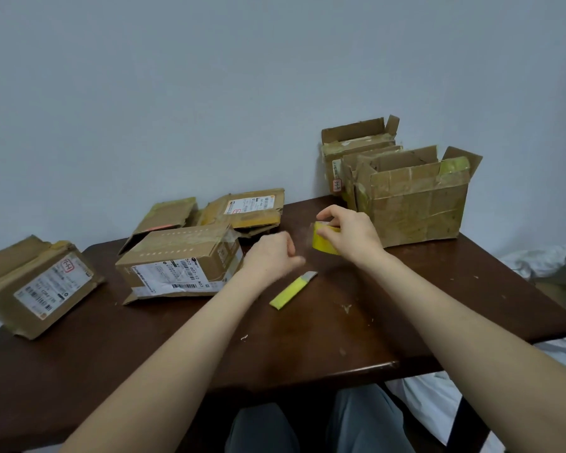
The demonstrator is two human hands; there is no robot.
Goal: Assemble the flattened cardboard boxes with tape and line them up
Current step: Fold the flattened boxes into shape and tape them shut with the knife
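Note:
My right hand [350, 233] grips a yellow roll of tape [322, 240] above the middle of the dark table [307, 338]. My left hand [270, 256] is closed just left of the roll, apparently pinching the clear tape end stretched between them. Flattened cardboard boxes lie on the left: one with a label at the far left [36, 286], one in front of my left hand [180, 261], two more behind it [164, 219] [245, 209]. Assembled open boxes stand at the back right, a large one [412, 204] in front of another [356, 142].
A yellow utility knife [291, 291] lies on the table just under my hands. Small scraps dot the tabletop. A white cloth or bedding [549, 263] lies beyond the table's right edge. A plain wall stands behind the table.

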